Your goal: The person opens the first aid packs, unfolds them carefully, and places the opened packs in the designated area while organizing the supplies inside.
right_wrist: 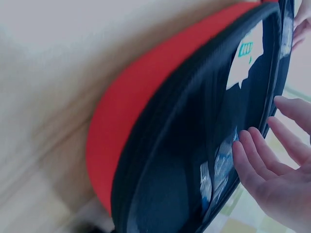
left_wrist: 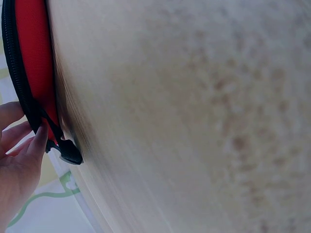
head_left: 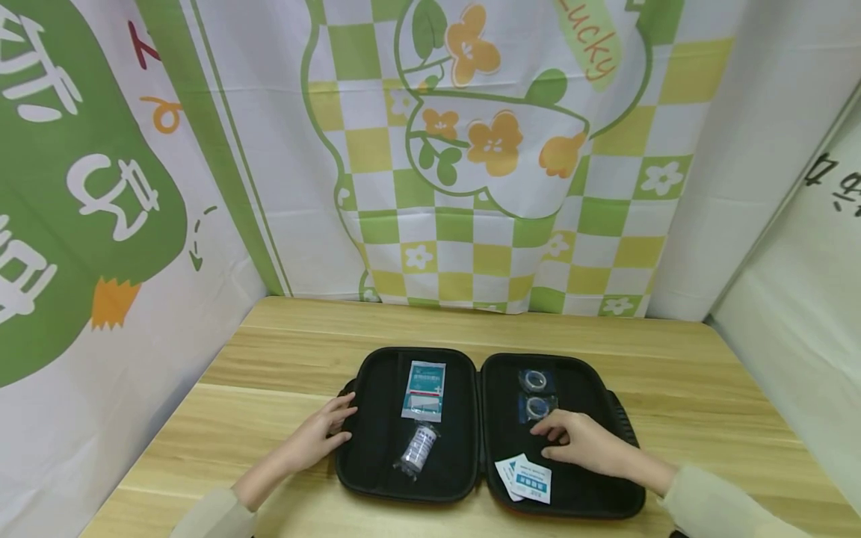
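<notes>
A black-lined first-aid case [head_left: 377, 463] with a red shell lies spread open on the wooden table. My left hand [head_left: 323, 437] rests on its left rim, fingers relaxed; the left wrist view shows fingertips against the zipper edge [left_wrist: 22, 73]. Over the right half hovers my right hand [head_left: 585, 442], fingers loosely bent and nothing visible between them. Just beyond its fingertips are two clear-wrapped rolls [head_left: 536, 381], one above the other. Nearer me lie small white-and-teal packets [head_left: 534, 480], overlapping. The left half holds a teal-and-white sachet [head_left: 424, 391] and a plastic-wrapped white roll [head_left: 418, 450].
The wooden table [head_left: 289, 351] extends around the case. Printed cloth [head_left: 471, 254] hangs behind it, with more cloth at both sides. A black handle [head_left: 622, 418] sits on the case's right side. A black buckle [left_wrist: 70, 151] hangs by the left edge.
</notes>
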